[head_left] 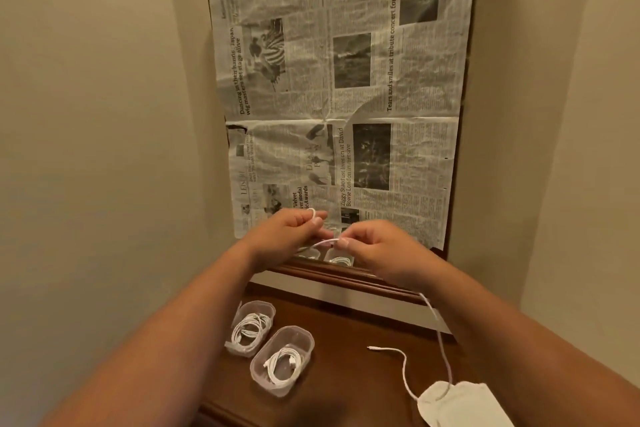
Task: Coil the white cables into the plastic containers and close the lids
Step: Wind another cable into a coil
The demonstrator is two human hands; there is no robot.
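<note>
Both hands were closed on the one white cable (325, 242). The left hand (291, 229) pinched it with a small loop standing up over its fingers. The right hand (377, 246) pinched it just beside, thumb and forefinger pressed together on it. The short run between the two pinches hung in the air, well above the wooden dresser top (346, 329).

From under the right hand the cable dropped away down past the wrist. It ran onto a pale flat thing (460, 406) at the dresser's near right edge; I couldn't tell what that was. From there it curved back, its plug end lying bare on the wood.

Left of that stood two clear plastic containers, touching or nearly so and both without lids. The far container (256, 303) held a coiled cable (247, 329). The near container (304, 333) held another coil (280, 362).

Behind the hands stood a wood-framed mirror (346, 276) with newspaper (346, 80) spread over it. The strip of glass left showing caught the containers' reflection. Plain beige walls (86, 114) closed in on either side.
</note>
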